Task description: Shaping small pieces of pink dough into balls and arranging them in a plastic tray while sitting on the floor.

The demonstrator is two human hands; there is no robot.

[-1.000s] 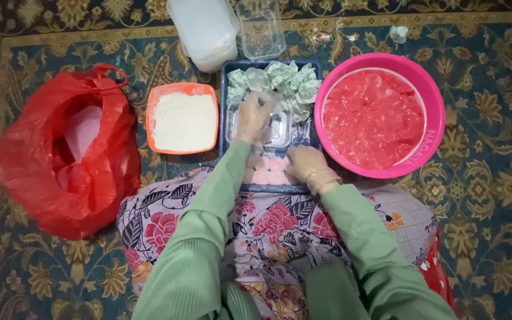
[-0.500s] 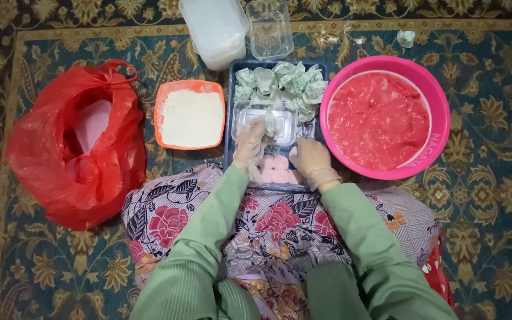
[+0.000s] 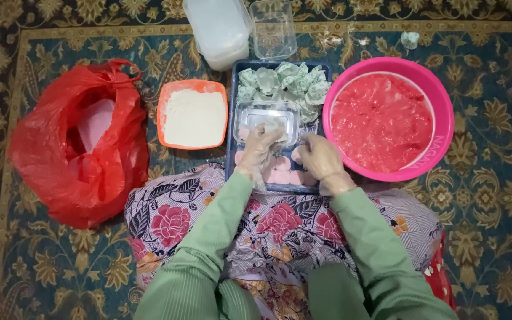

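A blue tray (image 3: 230, 127) lies in front of my lap. It holds green wrapped pieces (image 3: 282, 80) at the far end, a small clear plastic box (image 3: 266, 114) in the middle and pink dough pieces (image 3: 280, 176) at the near end. Both hands wear thin clear gloves. My left hand (image 3: 260, 148) hovers at the near edge of the clear box with its fingers curled; what it holds is hidden. My right hand (image 3: 322, 159) rests on the near right of the tray, fingers bent around a pink dough piece (image 3: 296, 155).
A pink basin (image 3: 442, 112) of red mixture stands right of the tray. An orange bowl (image 3: 161, 118) of white flour sits to the left, with a red plastic bag (image 3: 78, 148) beyond it. A white tub (image 3: 217, 26) and a clear tub (image 3: 272, 26) stand behind the tray on the patterned carpet.
My left hand has drawn back from the middle of the tray to the near edge of the clear box. My right hand has stayed at the near right of the tray.
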